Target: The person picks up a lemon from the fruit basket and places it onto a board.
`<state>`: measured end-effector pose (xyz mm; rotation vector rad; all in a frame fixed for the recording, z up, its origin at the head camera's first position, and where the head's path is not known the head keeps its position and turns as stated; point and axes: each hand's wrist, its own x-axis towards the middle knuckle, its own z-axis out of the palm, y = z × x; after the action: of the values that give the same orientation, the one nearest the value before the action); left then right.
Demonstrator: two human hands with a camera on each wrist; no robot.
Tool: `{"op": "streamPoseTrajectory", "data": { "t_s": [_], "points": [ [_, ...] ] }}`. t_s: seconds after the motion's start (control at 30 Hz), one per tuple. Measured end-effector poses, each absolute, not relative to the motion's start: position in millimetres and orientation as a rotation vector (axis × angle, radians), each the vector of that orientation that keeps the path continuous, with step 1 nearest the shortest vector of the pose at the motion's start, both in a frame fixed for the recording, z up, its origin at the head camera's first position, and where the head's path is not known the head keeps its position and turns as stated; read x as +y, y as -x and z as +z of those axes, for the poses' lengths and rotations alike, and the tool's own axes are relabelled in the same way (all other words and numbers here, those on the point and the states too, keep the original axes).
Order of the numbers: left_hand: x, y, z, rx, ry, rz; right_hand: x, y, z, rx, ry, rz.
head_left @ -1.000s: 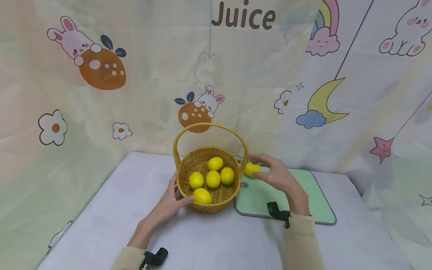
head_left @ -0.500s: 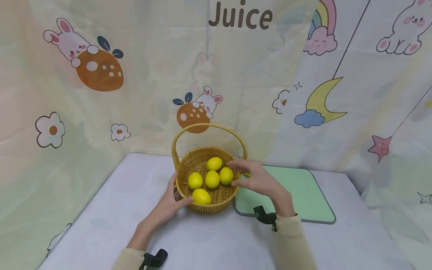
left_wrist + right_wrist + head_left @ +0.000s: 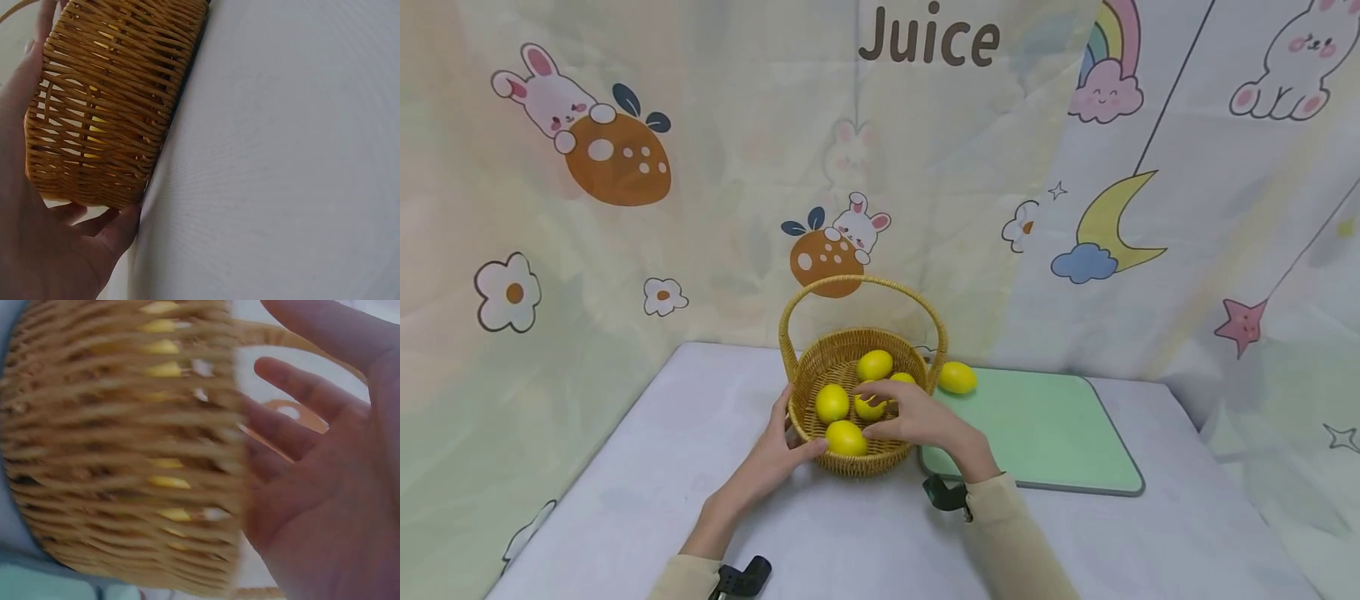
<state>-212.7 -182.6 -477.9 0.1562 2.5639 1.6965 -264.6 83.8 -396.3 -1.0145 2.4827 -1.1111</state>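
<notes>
A golden wicker basket point(image 3: 862, 468) with a tall arched handle stands on the table, several yellow lemons point(image 3: 832, 404) inside it. My left hand point(image 3: 771, 454) holds its left side, thumb at the front rim beside the nearest lemon point(image 3: 846, 439) and fingers round the outer wall. The left wrist view shows this hand point(image 3: 56, 244) against the woven side point(image 3: 112, 106). Over the basket's right half, my right hand point(image 3: 921, 417) has parted, bent fingers with nothing held, partly covering two lemons. In the right wrist view its fingers point(image 3: 306, 387) reach past the rim.
A pale green cutting board point(image 3: 1052, 433) with a grey edge lies right of the basket. One lemon point(image 3: 958, 378) rests at its back left corner. Behind the table hangs a printed cloth point(image 3: 737, 208) with cartoon rabbits.
My right hand has moved left from beside the lemon on the board to over the basket, uncovering that lemon. The left hand has stayed on the basket.
</notes>
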Motion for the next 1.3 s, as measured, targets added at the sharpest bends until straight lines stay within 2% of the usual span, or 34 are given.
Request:
{"op": "streamPoseTrajectory", "data": {
  "t_s": [0.43, 0.63, 1.0, 1.3],
  "points": [
    [-180, 218, -478, 2.576, -0.195, 1.708, 62, 271, -407, 2.476, 0.916, -0.893],
    [-179, 217, -479, 2.56, -0.177, 1.71, 54, 272, -411, 2.5, 0.968, -0.71],
    [-180, 215, -477, 2.541, -0.159, 1.731, 50, 275, -413, 2.507, 1.058, -0.66],
    [-182, 214, -479, 2.545, -0.151, 1.727, 62, 273, -406, 2.522, 0.996, -0.779]
  ]
}}
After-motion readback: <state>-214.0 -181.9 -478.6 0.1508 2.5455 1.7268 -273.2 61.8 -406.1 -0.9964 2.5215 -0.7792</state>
